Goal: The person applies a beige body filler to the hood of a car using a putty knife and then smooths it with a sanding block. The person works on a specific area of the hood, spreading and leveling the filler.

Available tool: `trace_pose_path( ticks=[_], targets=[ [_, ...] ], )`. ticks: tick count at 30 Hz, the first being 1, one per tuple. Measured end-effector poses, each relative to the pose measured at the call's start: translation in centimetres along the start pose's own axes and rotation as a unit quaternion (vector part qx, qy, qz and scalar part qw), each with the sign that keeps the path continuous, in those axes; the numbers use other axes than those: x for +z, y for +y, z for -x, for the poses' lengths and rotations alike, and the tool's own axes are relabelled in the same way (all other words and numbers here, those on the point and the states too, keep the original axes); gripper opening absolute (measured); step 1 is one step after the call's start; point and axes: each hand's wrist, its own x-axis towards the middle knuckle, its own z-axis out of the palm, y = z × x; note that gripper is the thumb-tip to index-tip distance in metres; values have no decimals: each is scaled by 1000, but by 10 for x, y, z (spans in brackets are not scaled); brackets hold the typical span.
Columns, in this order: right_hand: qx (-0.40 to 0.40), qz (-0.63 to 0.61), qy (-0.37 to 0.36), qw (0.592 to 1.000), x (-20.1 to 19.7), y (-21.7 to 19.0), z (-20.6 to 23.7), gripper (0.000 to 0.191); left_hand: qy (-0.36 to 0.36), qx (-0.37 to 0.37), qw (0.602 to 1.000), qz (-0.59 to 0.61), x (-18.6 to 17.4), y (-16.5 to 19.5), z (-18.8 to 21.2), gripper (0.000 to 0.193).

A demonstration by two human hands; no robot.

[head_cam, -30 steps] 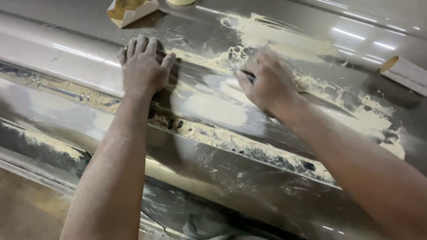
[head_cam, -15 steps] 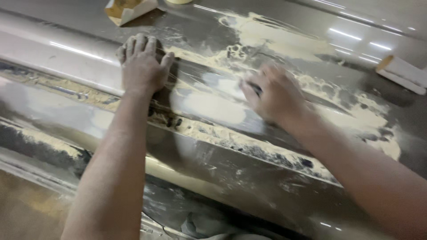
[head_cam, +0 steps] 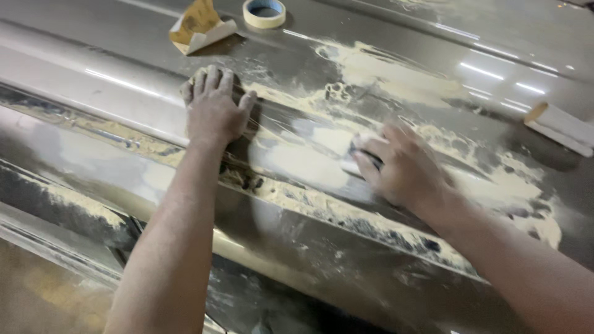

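The right hand point(head_cam: 405, 170) sits lower on the metal panel point(head_cam: 124, 74) than a second ago, nearer the dusty ridge point(head_cam: 322, 207), and it shows blurred. The dark sanding block point(head_cam: 365, 158) under its fingers now lies on the pale filler patch point(head_cam: 303, 164). The view has tipped up a little, so the roll of tape point(head_cam: 264, 12) and the folded sandpaper point(head_cam: 199, 26) show in full at the top edge.

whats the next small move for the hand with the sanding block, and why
Probably another stroke with the dark sanding block under the right hand across the pale filler patch. Yellowish dust rings it, and the left hand lies flat on the glossy grey metal panel.
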Motion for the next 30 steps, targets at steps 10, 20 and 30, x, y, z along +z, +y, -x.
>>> trace_pose_path(
  ticks=[10,20,30],
  targets=[
    [16,87,37,995,11,32,-31,21,3,-5,1000,19,-6,3,7,75],
    [68,67,-52,994,-4,46,-9,24,-18,-2,1000,12,-6,7,4,77],
    [81,44,-65,994,-19,47,31,29,-19,-5,1000,9,-1,3,0,77]
  ],
)
